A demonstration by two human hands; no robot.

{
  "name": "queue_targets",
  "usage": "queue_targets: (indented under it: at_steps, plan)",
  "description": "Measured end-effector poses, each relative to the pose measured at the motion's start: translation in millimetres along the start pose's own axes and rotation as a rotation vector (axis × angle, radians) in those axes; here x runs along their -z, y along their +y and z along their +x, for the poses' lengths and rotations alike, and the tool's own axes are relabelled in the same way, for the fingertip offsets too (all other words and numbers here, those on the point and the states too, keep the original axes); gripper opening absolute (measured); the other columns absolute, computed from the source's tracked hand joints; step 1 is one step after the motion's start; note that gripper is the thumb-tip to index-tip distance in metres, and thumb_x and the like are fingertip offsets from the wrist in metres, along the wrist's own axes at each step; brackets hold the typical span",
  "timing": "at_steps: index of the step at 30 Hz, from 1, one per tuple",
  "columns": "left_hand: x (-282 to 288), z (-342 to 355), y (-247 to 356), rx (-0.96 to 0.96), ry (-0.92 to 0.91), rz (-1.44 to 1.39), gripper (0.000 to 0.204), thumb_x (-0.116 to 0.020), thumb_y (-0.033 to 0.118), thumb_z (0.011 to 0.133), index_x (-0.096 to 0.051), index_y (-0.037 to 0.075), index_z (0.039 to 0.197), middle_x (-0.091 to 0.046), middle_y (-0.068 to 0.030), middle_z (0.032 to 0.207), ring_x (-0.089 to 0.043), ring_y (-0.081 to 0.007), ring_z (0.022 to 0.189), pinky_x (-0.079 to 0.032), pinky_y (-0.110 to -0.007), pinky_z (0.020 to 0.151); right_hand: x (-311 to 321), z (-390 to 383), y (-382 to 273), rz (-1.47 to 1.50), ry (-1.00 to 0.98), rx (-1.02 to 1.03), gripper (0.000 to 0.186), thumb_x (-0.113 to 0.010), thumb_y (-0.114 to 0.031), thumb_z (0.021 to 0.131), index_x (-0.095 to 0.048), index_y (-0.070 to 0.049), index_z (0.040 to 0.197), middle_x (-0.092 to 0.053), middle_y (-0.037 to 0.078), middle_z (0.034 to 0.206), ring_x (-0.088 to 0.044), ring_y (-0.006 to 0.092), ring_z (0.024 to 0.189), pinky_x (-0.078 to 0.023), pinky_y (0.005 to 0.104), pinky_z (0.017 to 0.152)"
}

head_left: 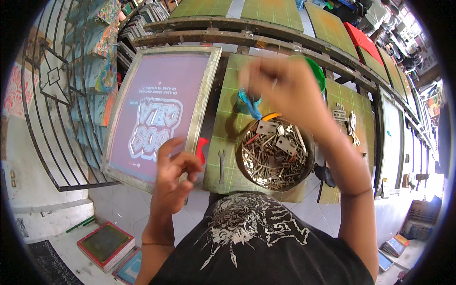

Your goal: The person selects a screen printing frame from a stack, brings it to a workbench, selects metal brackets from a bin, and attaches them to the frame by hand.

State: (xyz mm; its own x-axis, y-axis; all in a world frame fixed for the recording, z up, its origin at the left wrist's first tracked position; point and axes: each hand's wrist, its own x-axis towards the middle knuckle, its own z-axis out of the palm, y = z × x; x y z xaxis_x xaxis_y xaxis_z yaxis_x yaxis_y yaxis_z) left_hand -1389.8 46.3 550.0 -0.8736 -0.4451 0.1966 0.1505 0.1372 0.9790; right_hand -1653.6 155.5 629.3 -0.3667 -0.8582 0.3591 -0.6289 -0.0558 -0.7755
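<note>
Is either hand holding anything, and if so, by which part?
The left hand is loosely curled, with nothing visible in it. The right hand is too blurred to tell whether it holds anything.

the right hand (280, 85) is a smear from here; i can't make out its fingers or whether they pinch anything. it covers much of the green tub (318, 73) and part of the blue can (243, 106). the left hand (175, 173) hides a lower stretch of the frame (203, 95), and i can't tell if they touch. a red thing (202, 149) shows only in part beside it. in the tin (311, 164), the deeper screws (270, 166) lie buried. the dark lump (324, 175) near it is too vague to name. the shirt (266, 256) is cut off below.
</note>
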Motion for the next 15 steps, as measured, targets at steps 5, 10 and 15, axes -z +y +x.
queue_targets:
  at_steps: [5, 10, 15]
  plan:
    - [13, -11, -17, 0.132, 0.123, -0.121, 0.071, -0.066, 0.04, 0.087, -0.031, 0.001, 0.135, -0.056, -0.0078, 0.088, -0.047, -0.0106, 0.076, -0.04, -0.024, 0.071, 9, 170, 167, 0.489, 0.205, -0.281, 0.024, -0.073, -0.027, 0.082, -0.068, -0.004, 0.079, -0.061, 0.002, 0.071, -0.052, 0.0124, 0.066, -0.042, 0.0297, 0.06]
    - [18, -42, -27, 0.333, 0.304, -0.022, 0.048, -0.059, 0.033, 0.087, -0.047, 0.0, 0.119, -0.055, -0.0065, 0.078, -0.048, -0.01, 0.067, -0.039, -0.023, 0.062, -55, 237, 329, 0.328, 0.254, -0.637, 0.026, -0.075, -0.02, 0.079, -0.063, -0.003, 0.063, -0.056, 0.005, 0.058, -0.048, 0.0154, 0.047, -0.035, 0.0339, 0.042]
    - [31, -91, -57, 0.38, 0.51, -0.094, 0.047, -0.063, 0.038, 0.09, -0.05, 0.001, 0.114, -0.054, -0.0054, 0.072, -0.047, -0.0107, 0.061, -0.037, -0.023, 0.054, -100, 271, 385, 0.378, 0.272, -0.759, 0.025, -0.072, -0.017, 0.082, -0.065, 0.0, 0.066, -0.056, 0.005, 0.059, -0.044, 0.0134, 0.045, -0.031, 0.0302, 0.04]
